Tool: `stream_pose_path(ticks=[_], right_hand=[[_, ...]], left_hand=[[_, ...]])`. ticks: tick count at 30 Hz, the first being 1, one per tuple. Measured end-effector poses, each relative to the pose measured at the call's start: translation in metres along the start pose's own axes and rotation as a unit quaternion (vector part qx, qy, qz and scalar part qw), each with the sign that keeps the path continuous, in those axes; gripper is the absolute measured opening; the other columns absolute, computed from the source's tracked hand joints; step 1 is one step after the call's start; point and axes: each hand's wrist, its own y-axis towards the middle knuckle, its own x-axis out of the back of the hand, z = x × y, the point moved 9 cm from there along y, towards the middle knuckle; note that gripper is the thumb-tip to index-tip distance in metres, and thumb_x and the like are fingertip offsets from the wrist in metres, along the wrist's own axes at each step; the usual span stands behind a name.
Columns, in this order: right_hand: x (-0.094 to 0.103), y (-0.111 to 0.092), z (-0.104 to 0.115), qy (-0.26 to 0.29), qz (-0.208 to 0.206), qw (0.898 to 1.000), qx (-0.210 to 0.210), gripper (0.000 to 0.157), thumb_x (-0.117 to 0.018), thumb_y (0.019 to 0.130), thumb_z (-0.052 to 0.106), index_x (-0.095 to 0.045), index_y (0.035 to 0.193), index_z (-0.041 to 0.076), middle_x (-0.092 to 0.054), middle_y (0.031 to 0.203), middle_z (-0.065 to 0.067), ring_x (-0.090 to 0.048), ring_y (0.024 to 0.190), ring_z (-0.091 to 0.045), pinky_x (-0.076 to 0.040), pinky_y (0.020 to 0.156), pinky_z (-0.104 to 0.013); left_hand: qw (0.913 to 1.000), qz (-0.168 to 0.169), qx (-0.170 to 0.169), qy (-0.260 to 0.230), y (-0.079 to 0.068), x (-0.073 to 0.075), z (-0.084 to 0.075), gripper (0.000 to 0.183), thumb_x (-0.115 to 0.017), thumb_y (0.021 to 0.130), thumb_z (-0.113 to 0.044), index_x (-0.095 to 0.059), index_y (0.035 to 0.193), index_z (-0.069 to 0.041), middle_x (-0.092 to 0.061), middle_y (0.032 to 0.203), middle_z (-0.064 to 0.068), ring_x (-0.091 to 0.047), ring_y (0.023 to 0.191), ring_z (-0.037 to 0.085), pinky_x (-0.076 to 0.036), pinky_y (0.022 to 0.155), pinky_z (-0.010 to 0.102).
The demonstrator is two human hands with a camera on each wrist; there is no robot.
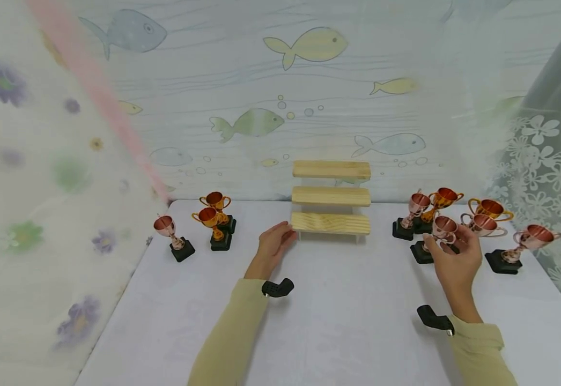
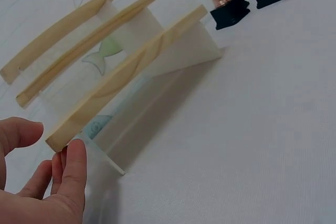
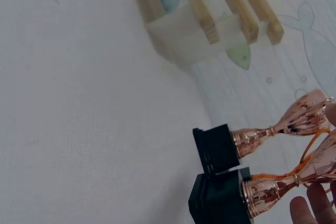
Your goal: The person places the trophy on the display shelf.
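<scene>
Gripping a rose-gold trophy (image 1: 444,224) by its cup, the right hand (image 1: 456,262) I follow from afar works amid a cluster at the right of the white bench (image 1: 338,311). I judge that crowding the main risk: a second rose-gold trophy (image 1: 418,203) stands just beside, so a sideways pull could topple it, and a handle could snag the gold trophy (image 1: 444,197) behind. The polished cup might also slip if the fingers turn it while its black base (image 1: 420,253) hangs low. My other worry is the left hand (image 1: 272,244), thumb parted and fingertips at the left end of the three-tier wooden stand (image 1: 331,197); too firm a push could shift that slim frame. The gripped trophy lies between right thumb and fingers, its base apparently resting on the bench, right of the stand and well apart from the left hand.
</scene>
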Motion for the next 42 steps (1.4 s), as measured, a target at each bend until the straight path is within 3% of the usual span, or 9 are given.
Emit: stream_pose_path(ticks=[12, 20, 25, 36, 42], right_hand=[[-0.007, 0.01, -0.004, 0.041, -0.008, 0.999, -0.003, 0.058, -0.081, 0.084, 0.003, -0.053, 0.134, -0.001, -0.049, 0.112, 0.016, -0.053, 0.096, -0.004, -0.05, 0.076, -0.002], [-0.007, 0.011, 0.001, 0.035, -0.013, 0.999, 0.008, 0.052, -0.077, 0.086, -0.002, -0.052, 0.131, -0.003, -0.05, 0.11, 0.015, -0.053, 0.092, -0.002, -0.048, 0.074, -0.001], [-0.005, 0.006, 0.011, 0.035, -0.008, 0.999, 0.02, 0.051, -0.077, 0.085, -0.005, -0.053, 0.13, -0.007, -0.051, 0.111, 0.017, -0.055, 0.092, -0.002, -0.049, 0.074, -0.001], [-0.002, -0.016, 0.061, 0.063, 0.029, 0.996, 0.056, 0.048, -0.074, 0.083, -0.012, -0.055, 0.127, -0.01, -0.054, 0.11, 0.013, -0.056, 0.092, -0.003, -0.052, 0.074, -0.004], [-0.007, -0.015, 0.051, 0.057, 0.048, 0.995, 0.063, 0.052, -0.074, 0.082, -0.015, -0.053, 0.13, -0.012, -0.054, 0.111, 0.016, -0.057, 0.094, -0.001, -0.053, 0.076, -0.005]], left_hand=[[0.9993, -0.027, -0.025, 0.008, 0.004, -0.004, 0.006, 0.039, -0.066, 0.091, 0.009, -0.06, 0.13, 0.014, -0.063, 0.125, 0.025, -0.067, 0.09, 0.015, -0.06, 0.086, 0.024], [0.9999, -0.007, -0.012, -0.002, 0.01, -0.002, 0.009, 0.041, -0.066, 0.092, 0.01, -0.06, 0.132, 0.011, -0.063, 0.124, 0.022, -0.066, 0.095, 0.017, -0.06, 0.089, 0.025], [1.0, 0.005, -0.001, -0.004, 0.014, 0.0, 0.009, 0.041, -0.065, 0.093, 0.011, -0.058, 0.134, 0.011, -0.063, 0.126, 0.023, -0.066, 0.093, 0.017, -0.06, 0.087, 0.026], [1.0, 0.005, -0.002, 0.004, 0.013, -0.002, 0.008, 0.04, -0.063, 0.095, 0.011, -0.058, 0.134, 0.012, -0.06, 0.131, 0.027, -0.067, 0.091, 0.016, -0.06, 0.087, 0.025], [0.9999, 0.006, -0.005, 0.007, 0.011, -0.002, 0.007, 0.039, -0.061, 0.096, 0.01, -0.057, 0.135, 0.012, -0.059, 0.133, 0.028, -0.067, 0.091, 0.016, -0.06, 0.09, 0.025]])
